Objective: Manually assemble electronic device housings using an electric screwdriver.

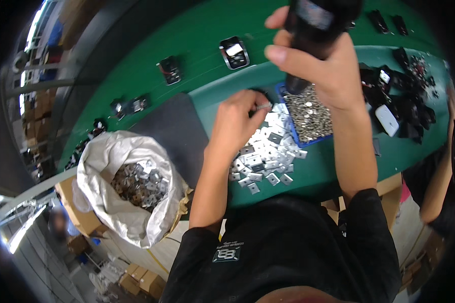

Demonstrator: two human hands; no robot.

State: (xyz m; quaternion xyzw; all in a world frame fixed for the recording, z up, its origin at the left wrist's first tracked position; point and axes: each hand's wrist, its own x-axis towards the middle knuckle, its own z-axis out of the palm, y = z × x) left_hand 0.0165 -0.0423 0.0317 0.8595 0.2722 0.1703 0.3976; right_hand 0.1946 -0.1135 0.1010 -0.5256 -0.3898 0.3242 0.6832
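My right hand [333, 76] is wrapped round a black power screwdriver [316, 28], held upright with its dark nose over a blue tray [296, 132] of small metal screws [311, 113]. Left of that tray, my left hand [240, 118] is closed, fingertips pinching a small dark part with a shiny metal piece [262, 106]; its exact kind is mostly hidden by the fingers. Just below this hand lies a loose pile of flat silver metal plates [263, 156], each with a hole. The screwdriver's bit cannot be made out.
An open white sack [131, 197] of metal pieces stands at left beside a dark mat [172, 129]. Black device housings [235, 53] lie along the green belt [197, 45]. More black parts and a white-faced piece [387, 120] are heaped at right, near another person's arm [442, 177].
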